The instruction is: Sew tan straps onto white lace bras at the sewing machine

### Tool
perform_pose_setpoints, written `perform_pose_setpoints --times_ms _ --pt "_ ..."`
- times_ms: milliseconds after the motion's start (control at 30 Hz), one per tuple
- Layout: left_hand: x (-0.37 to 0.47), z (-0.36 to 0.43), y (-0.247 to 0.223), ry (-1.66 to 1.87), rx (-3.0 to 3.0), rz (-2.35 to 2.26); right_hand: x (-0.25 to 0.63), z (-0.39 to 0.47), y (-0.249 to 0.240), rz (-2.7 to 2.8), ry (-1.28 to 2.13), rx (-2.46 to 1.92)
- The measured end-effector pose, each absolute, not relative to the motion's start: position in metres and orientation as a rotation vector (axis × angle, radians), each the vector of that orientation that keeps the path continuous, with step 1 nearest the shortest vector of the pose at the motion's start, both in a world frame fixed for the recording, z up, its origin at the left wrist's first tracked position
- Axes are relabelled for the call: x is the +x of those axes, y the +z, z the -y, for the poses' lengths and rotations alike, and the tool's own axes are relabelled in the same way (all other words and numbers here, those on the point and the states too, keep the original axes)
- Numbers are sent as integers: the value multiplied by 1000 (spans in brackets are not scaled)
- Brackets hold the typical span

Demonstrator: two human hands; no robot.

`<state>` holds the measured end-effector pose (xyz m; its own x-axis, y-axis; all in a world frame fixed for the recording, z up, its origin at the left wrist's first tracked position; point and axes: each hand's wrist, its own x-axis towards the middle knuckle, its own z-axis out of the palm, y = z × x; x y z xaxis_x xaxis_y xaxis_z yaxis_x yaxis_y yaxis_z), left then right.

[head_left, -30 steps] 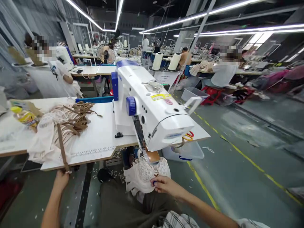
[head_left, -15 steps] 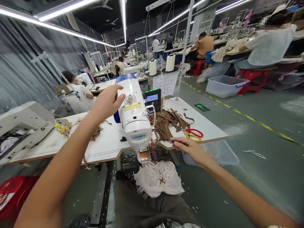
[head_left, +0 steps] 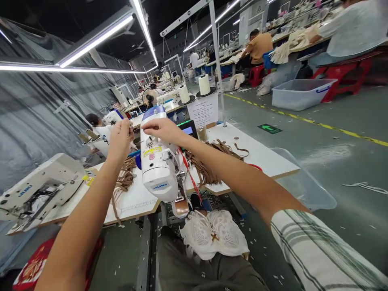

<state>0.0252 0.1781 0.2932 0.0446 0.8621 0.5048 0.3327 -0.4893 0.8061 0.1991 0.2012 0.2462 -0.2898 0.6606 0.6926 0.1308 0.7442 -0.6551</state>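
A white JUKI sewing machine [head_left: 157,173] stands at the table's front edge. My right hand [head_left: 160,128] is over its upper arm, fingers bent together; anything between the fingertips is too small to make out. Just left of the machine's upper part, my left hand [head_left: 121,135] is raised with its fingers pinched; what they hold, if anything, cannot be made out. A white lace bra [head_left: 214,234] with a small brown bow lies on my lap. Brown straps [head_left: 206,171] are heaped right of the machine, and more brown straps [head_left: 125,176] lie left of it.
Red scissor handles [head_left: 255,166] show partly behind my right forearm. A second JUKI machine [head_left: 42,186] stands at the left. Two thread cones [head_left: 204,85] rise behind the table [head_left: 266,159]. People sit at machines farther back, and a clear bin [head_left: 300,95] is on the floor.
My right hand has moved left and up from the table's front edge to the machine's top. My left hand has moved left off the machine and its fingers have closed. The view has tilted.
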Motion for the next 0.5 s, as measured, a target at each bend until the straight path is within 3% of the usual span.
perform_pose_setpoints --times_ms 500 --pt "-3 -161 281 1367 1606 -1080 195 -205 240 2008 664 -767"
